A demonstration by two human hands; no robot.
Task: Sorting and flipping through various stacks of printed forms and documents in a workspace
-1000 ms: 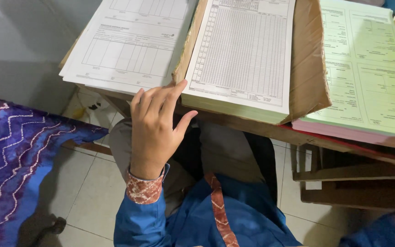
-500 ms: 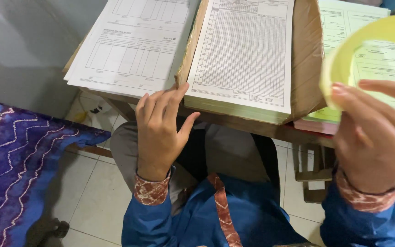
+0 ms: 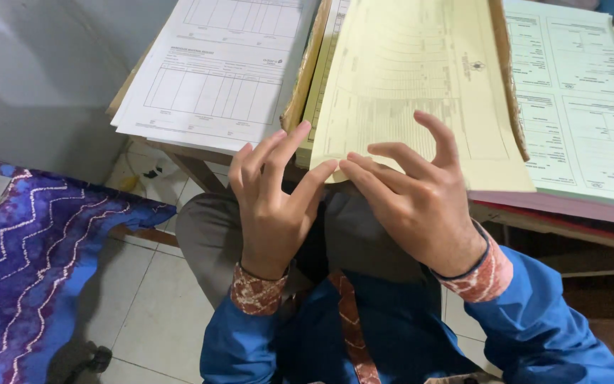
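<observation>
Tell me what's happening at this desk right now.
A person in blue sleeves sits at a wooden table stacked with printed forms. Both hands meet at the near corner of a yellow sheet lying on the middle stack: the left hand and right hand pinch its edge with the fingertips. A white stack lies to the left, a pale green stack to the right.

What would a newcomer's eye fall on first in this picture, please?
First, the two hands at the centre: the left hand and right hand meet with their fingertips at the near corner of a pale yellow printed sheet, which lies on the middle stack of forms on the wooden table. A white form stack lies to its left and a pale green form stack to its right. At the lower left, a blue zigzag-patterned cloth catches the eye.
</observation>
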